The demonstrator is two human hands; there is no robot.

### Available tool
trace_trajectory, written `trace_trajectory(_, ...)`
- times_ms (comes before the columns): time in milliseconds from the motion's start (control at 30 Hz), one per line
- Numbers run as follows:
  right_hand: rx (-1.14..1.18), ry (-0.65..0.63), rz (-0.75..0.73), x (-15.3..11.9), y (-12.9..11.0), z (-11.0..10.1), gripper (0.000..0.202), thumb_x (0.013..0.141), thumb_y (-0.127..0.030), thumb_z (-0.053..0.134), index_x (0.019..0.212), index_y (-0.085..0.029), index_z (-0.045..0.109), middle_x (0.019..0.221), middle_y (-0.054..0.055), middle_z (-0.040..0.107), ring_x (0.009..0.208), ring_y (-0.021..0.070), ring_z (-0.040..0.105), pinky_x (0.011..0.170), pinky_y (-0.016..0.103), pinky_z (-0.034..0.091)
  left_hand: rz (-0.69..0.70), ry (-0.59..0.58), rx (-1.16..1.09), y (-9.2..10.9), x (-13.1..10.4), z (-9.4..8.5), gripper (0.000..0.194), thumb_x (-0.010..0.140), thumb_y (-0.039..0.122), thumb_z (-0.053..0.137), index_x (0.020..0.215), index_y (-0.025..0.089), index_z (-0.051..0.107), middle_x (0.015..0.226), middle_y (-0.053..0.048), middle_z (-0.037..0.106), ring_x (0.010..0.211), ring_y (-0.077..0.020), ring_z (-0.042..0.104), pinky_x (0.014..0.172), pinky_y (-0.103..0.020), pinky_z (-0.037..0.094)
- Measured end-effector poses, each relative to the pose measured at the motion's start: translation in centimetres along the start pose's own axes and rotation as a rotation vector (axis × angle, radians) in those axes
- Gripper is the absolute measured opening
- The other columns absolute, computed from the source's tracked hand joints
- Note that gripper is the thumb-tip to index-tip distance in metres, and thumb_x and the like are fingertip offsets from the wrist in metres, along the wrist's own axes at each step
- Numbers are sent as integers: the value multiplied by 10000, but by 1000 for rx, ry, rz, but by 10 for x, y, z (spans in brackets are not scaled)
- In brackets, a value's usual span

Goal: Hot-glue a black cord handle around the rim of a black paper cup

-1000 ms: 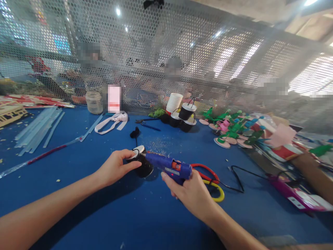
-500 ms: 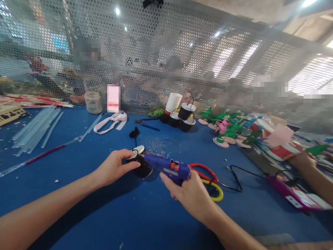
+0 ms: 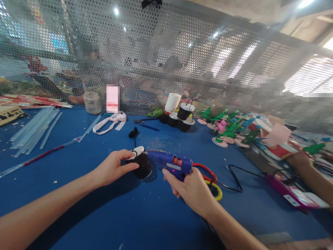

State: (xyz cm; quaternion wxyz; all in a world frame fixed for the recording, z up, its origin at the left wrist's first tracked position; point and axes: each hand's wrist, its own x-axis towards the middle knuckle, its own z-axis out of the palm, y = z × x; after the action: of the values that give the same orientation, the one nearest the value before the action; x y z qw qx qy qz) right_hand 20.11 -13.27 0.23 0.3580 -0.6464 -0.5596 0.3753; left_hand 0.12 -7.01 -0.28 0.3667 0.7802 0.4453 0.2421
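My left hand (image 3: 114,167) grips a small black cup (image 3: 142,166) with a white rim, thumb and fingers closed on its left side. The cup leans on the blue table, and a black cord piece (image 3: 133,133) sticks up from it. A blue hot glue gun (image 3: 166,162) is wrapped in my right hand (image 3: 191,187), with its small red light lit. The gun's nozzle points left, close to the cup's upper right edge; whether it touches I cannot tell.
Clear glue sticks (image 3: 35,130) lie left, near a glass jar (image 3: 92,102) and white ribbon (image 3: 110,123). Pliers (image 3: 147,124), more black cups (image 3: 185,111) and stacked white cups (image 3: 172,102) stand behind. Right are green felt pieces (image 3: 231,128), a purple power strip (image 3: 288,194) and another person's hand (image 3: 299,161).
The glue gun and my right hand have shifted slightly to the right, drawing the nozzle back a little along the cup's edge. My left hand keeps its hold.
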Motion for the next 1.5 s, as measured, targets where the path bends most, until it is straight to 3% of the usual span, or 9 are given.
trace_trajectory(233,-4,44,58,-1,-9,-1,246,633,-385,571,530,-164,536,334,-34,452,308,97,432,331,216,362,-9,36,-52,-2,3,6,198,703,325,513,651,135,529,677,12,523,662,-126,460,642,-234,371)
trace_trajectory(533,-7,37,29,-3,5,4,195,624,-389,601,554,-209,576,367,-36,497,326,119,468,336,233,389,4,26,-24,-3,3,6,183,718,308,493,673,140,549,655,22,531,630,-113,452,610,-221,377)
trace_trajectory(733,-20,47,53,0,1,3,252,633,-413,579,544,-181,539,326,-45,442,293,102,431,311,218,358,23,26,-22,-7,2,6,188,720,314,493,654,141,523,655,24,505,634,-110,438,618,-221,372)
trace_trajectory(1000,17,21,32,0,8,3,219,647,-401,584,562,-200,569,359,-35,485,321,121,465,326,232,368,21,9,-13,-8,2,5,186,719,314,493,645,143,481,680,22,464,663,-117,429,651,-231,356)
trace_trajectory(1500,-21,26,47,0,-4,-2,245,649,-384,560,533,-174,510,330,-53,428,301,90,416,327,202,350,56,-52,-20,-9,4,0,213,718,337,491,670,130,502,747,-20,507,721,-148,462,708,-273,369)
